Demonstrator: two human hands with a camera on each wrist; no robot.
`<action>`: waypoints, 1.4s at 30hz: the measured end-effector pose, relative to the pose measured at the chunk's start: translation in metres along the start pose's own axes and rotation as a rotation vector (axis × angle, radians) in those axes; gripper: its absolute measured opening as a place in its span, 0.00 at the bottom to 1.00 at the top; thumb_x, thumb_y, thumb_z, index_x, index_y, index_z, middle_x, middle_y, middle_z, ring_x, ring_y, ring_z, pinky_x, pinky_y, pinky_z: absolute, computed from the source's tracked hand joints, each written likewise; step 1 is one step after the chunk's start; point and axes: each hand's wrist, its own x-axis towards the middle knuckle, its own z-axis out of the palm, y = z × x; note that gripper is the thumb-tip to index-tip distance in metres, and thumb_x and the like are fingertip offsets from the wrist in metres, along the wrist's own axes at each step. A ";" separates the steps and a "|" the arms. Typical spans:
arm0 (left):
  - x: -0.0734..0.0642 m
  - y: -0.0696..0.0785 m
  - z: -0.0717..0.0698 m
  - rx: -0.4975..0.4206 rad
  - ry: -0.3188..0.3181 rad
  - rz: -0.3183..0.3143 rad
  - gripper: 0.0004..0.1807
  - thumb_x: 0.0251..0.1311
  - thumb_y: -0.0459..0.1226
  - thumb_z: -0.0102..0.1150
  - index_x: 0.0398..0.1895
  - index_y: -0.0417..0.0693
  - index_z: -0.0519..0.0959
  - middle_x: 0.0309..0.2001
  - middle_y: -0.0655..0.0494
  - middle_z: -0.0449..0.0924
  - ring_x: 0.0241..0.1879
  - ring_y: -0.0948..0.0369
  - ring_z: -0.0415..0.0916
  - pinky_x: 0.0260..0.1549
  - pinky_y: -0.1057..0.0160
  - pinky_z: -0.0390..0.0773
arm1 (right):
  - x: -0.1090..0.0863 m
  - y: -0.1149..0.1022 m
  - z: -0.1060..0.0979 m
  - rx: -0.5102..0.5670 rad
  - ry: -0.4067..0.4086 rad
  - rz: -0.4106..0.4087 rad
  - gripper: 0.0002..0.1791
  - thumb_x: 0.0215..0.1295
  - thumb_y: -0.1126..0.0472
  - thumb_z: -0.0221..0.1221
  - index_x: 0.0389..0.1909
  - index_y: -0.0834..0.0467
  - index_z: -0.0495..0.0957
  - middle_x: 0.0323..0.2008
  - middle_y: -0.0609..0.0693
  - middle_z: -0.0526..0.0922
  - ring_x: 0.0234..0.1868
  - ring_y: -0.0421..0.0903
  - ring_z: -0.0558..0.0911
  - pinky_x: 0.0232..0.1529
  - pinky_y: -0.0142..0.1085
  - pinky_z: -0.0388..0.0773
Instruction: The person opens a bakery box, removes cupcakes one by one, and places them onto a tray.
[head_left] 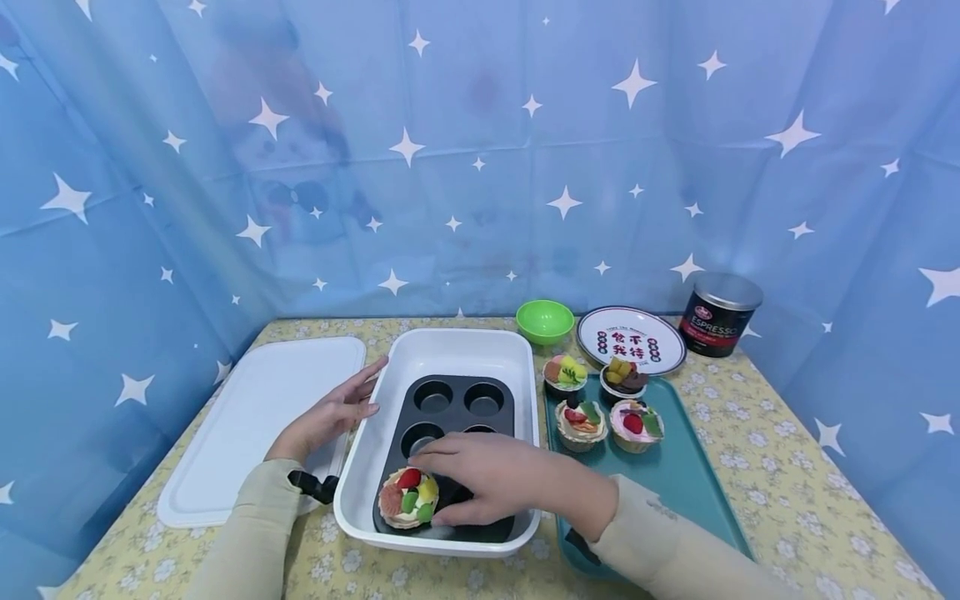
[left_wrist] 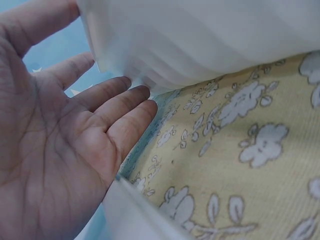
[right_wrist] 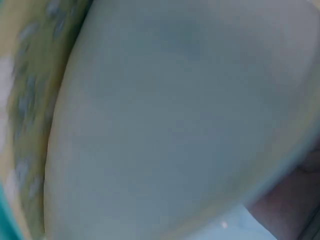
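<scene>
A white rectangular tub [head_left: 352, 492] holds a dark muffin tin [head_left: 459, 410]. In the tin's front-left spot sits a fruit-topped cupcake [head_left: 408, 498] with cream, a red strawberry and green pieces. My right hand [head_left: 491, 479] reaches over the tin from the right, with spread thumb and fingers beside the cupcake's right edge. At the tub's left side, my left hand [head_left: 330, 417] rests its fingertips near the rim; its palm shows flat and its fingers extended in the left wrist view. In the right wrist view the tub's pale wall [right_wrist: 170, 110] is blurred and hides the fingers.
Several more cupcakes [head_left: 581, 425] stand at the far end of a teal tray [head_left: 675, 492] on the right. Behind are a green bowl [head_left: 545, 322], a printed plate [head_left: 632, 340] and an espresso can [head_left: 720, 315]. A white lid [head_left: 262, 425] lies at left.
</scene>
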 end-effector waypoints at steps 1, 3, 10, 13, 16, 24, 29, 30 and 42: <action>0.000 0.000 0.000 0.001 -0.001 -0.002 0.44 0.69 0.38 0.58 0.81 0.73 0.47 0.80 0.53 0.44 0.77 0.46 0.48 0.68 0.38 0.58 | 0.002 -0.002 0.003 -0.006 -0.007 0.011 0.38 0.71 0.35 0.53 0.74 0.53 0.66 0.71 0.44 0.69 0.70 0.39 0.68 0.67 0.36 0.68; -0.001 0.001 0.001 0.006 -0.001 -0.007 0.44 0.69 0.39 0.58 0.81 0.74 0.47 0.80 0.53 0.44 0.77 0.46 0.47 0.69 0.37 0.57 | 0.006 -0.005 0.007 -0.014 -0.022 0.030 0.40 0.70 0.34 0.54 0.75 0.52 0.64 0.71 0.44 0.69 0.70 0.39 0.68 0.64 0.35 0.71; -0.002 0.001 0.001 0.020 0.001 0.011 0.44 0.70 0.39 0.57 0.81 0.73 0.47 0.80 0.53 0.44 0.78 0.46 0.45 0.70 0.35 0.52 | 0.012 -0.009 0.014 -0.009 -0.036 0.101 0.42 0.67 0.34 0.57 0.75 0.52 0.63 0.70 0.45 0.70 0.66 0.39 0.72 0.59 0.36 0.76; -0.002 0.001 0.000 0.022 0.001 0.008 0.44 0.70 0.39 0.57 0.81 0.73 0.47 0.80 0.53 0.44 0.78 0.47 0.45 0.70 0.36 0.53 | 0.014 -0.009 0.015 0.016 -0.048 0.128 0.43 0.66 0.34 0.59 0.75 0.52 0.64 0.70 0.45 0.70 0.66 0.39 0.73 0.59 0.36 0.76; -0.001 0.002 0.000 0.018 -0.004 0.005 0.44 0.70 0.39 0.58 0.81 0.73 0.47 0.81 0.54 0.44 0.78 0.47 0.45 0.70 0.37 0.54 | 0.016 -0.008 0.015 0.034 -0.060 0.142 0.43 0.65 0.34 0.60 0.74 0.52 0.64 0.69 0.45 0.71 0.65 0.38 0.73 0.58 0.37 0.76; 0.000 0.001 -0.001 -0.003 -0.028 0.024 0.45 0.70 0.37 0.57 0.82 0.69 0.44 0.81 0.52 0.42 0.78 0.46 0.44 0.69 0.37 0.57 | 0.024 -0.006 0.022 0.032 -0.042 0.148 0.42 0.64 0.33 0.61 0.72 0.52 0.68 0.65 0.44 0.74 0.63 0.37 0.73 0.57 0.32 0.75; 0.000 0.000 -0.002 -0.010 -0.036 0.034 0.45 0.70 0.37 0.56 0.82 0.67 0.44 0.81 0.49 0.41 0.78 0.44 0.43 0.69 0.36 0.55 | 0.028 -0.009 0.024 0.002 -0.024 0.162 0.39 0.62 0.34 0.64 0.68 0.51 0.71 0.61 0.43 0.77 0.60 0.35 0.75 0.56 0.30 0.76; 0.000 0.000 -0.002 -0.011 -0.037 0.036 0.45 0.70 0.37 0.56 0.82 0.67 0.43 0.81 0.49 0.41 0.78 0.44 0.43 0.69 0.36 0.55 | 0.028 -0.009 0.024 -0.001 -0.023 0.163 0.39 0.61 0.34 0.64 0.68 0.51 0.72 0.60 0.43 0.77 0.59 0.35 0.75 0.56 0.29 0.76; 0.001 0.000 -0.001 -0.001 -0.020 0.018 0.44 0.70 0.37 0.56 0.82 0.69 0.45 0.81 0.49 0.42 0.78 0.44 0.44 0.69 0.36 0.55 | 0.027 -0.011 0.022 -0.086 -0.034 0.134 0.35 0.63 0.36 0.64 0.65 0.50 0.73 0.55 0.41 0.79 0.52 0.31 0.76 0.49 0.26 0.77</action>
